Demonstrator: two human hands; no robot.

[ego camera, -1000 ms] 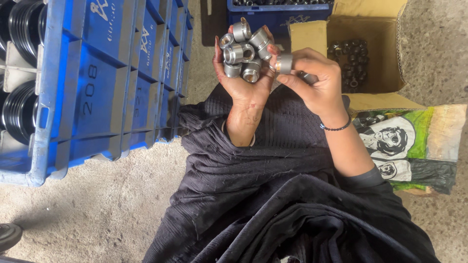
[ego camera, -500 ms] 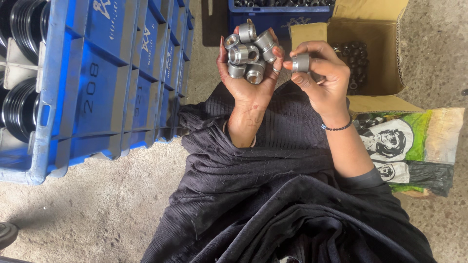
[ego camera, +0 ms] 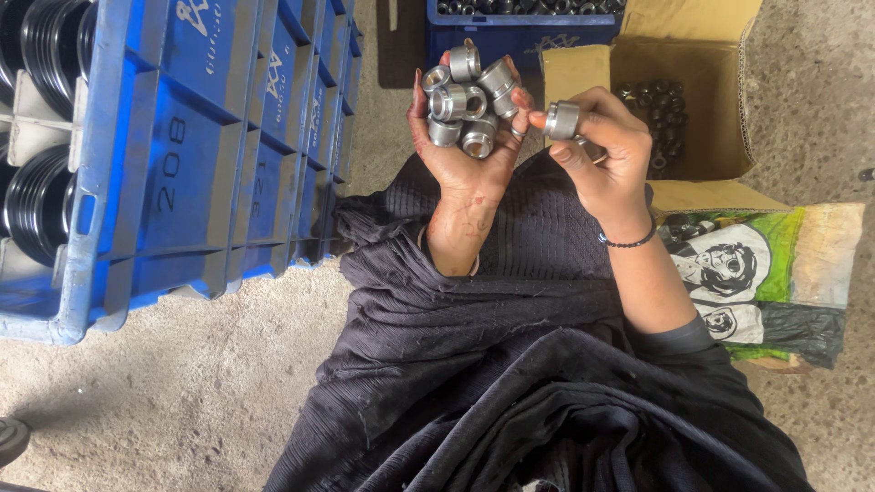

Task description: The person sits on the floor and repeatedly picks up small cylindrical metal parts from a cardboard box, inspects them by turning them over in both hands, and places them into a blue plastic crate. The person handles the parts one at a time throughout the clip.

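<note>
Steel bushes (ego camera: 463, 100) heap in the cupped left hand (ego camera: 465, 146); right hand (ego camera: 602, 155) pinches one bush (ego camera: 562, 119), half-hidden.

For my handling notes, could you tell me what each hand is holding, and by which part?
The left hand cups several metal rings in its palm. The right hand pinches one metal ring by its outer wall, between the fingertips.

An open brown cardboard box (ego camera: 693, 100) sits on the floor at upper right, flaps spread, with small dark metal parts (ego camera: 658, 118) inside. Just below it lies a crumpled printed bag (ego camera: 775, 273), green and yellow with black-and-white drawn figures. Blue plastic crates (ego camera: 182, 155) stand in a row at left, bearing pale moulded markings
</note>
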